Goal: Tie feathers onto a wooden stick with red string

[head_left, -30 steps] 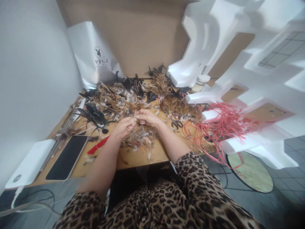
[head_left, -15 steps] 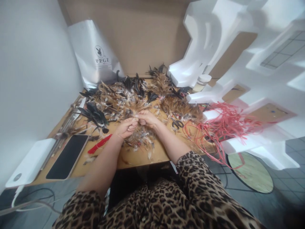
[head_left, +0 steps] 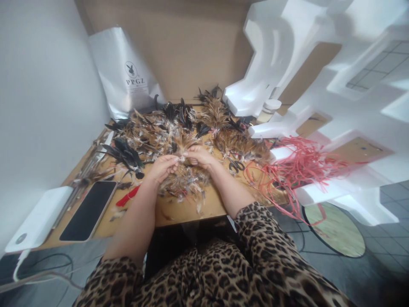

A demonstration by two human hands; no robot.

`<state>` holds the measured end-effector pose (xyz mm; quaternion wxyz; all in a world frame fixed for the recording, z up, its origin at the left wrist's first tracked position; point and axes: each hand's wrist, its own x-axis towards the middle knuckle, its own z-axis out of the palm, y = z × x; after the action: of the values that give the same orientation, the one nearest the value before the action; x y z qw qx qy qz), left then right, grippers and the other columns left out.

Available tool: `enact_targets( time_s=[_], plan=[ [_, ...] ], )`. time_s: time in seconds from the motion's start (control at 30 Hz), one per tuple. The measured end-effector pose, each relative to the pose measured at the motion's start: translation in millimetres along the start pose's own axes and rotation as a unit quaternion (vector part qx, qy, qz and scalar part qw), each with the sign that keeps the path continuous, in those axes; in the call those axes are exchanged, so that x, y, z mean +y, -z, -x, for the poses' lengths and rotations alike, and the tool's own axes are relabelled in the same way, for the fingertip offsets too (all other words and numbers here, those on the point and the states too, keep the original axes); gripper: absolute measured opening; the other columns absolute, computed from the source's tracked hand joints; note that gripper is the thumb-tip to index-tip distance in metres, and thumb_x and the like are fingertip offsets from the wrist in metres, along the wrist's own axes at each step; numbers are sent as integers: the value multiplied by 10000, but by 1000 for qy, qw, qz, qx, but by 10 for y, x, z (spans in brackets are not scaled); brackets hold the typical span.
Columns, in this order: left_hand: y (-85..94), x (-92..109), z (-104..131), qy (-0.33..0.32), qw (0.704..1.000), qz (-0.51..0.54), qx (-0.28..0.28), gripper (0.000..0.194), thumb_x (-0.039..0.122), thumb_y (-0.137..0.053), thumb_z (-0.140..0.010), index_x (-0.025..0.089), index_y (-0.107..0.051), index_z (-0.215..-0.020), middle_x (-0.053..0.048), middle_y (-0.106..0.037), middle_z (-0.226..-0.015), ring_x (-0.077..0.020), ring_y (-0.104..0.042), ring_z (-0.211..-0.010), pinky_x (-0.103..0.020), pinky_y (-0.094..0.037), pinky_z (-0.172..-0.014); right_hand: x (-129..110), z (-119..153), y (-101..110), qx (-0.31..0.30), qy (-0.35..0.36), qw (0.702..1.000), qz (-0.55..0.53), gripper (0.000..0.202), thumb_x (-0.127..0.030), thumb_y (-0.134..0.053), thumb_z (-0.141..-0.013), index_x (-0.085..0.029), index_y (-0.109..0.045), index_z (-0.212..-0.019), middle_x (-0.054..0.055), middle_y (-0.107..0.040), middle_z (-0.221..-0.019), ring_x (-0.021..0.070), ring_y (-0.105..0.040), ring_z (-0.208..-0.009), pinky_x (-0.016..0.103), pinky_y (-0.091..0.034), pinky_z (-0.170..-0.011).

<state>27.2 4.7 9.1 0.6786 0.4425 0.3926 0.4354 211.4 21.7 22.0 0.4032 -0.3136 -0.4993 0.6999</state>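
Observation:
A small bundle of brown feathers [head_left: 184,141] points away from me over the middle of the table, with my right hand [head_left: 198,157] closed on its base. Just left of it, the fingertips of my left hand [head_left: 165,167] are pinched together near the bundle's base; what they grip is too small to make out. Loose brown and white feathers [head_left: 187,183] lie beneath both hands. Beyond them spreads a large pile of brown feathers [head_left: 143,130], and black feathers [head_left: 123,155] lie to the left.
Black scissors [head_left: 237,165] and tangled pink strips [head_left: 297,164] lie at the right, near white foam pieces [head_left: 319,192]. A phone [head_left: 88,211], a white power bank [head_left: 40,217] and a red tassel [head_left: 128,196] are on the left. A silver bag [head_left: 123,76] stands behind.
My left hand has shifted slightly left, away from my right hand, and its fingers have loosened from a tighter curl. My right hand still holds the bundle. The view has moved slightly.

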Motion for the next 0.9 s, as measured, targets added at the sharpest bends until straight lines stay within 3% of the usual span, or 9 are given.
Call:
enact_targets(
  time_s=[0.13,0.3,0.67,0.9],
  plan=[
    [-28,20,2,-22,1000,6,20,322,333,-836,-534,97,-695,-702,-41,-629,-601,-70,-530,-487,-158,-371,-422,23,-12,33,0,-23,999,30,398,-396,-809,-591,-124,-526,-657,-126,-294,-363,1,-185,-331,169,-104,-360],
    [-30,5,-20,-44,999,20,26,299,325,-823,-554,97,-714,-714,-53,-636,-607,-68,-512,-513,-151,-338,-422,45,-16,55,-8,-51,998,31,460,-421,-805,-589,-150,-434,-574,-129,-265,-366,-6,-170,-334,158,-100,-362],
    [-138,-27,-8,-85,992,97,1,238,260,-812,-578,91,-718,-716,-46,-616,-646,-39,-457,-526,-130,-280,-413,87,-45,74,-41,-80,996,9,491,-379,-791,-614,-174,-349,-556,-134,-241,-370,-3,-146,-342,151,-103,-360],
    [-124,-57,-30,-79,996,24,22,270,321,-786,-605,97,-726,-744,-37,-610,-559,-56,-478,-475,-158,-333,-428,108,-50,73,-39,-114,992,27,442,-341,-751,-648,-176,-350,-558,-128,-259,-372,2,-147,-341,153,-110,-360]
  ],
)
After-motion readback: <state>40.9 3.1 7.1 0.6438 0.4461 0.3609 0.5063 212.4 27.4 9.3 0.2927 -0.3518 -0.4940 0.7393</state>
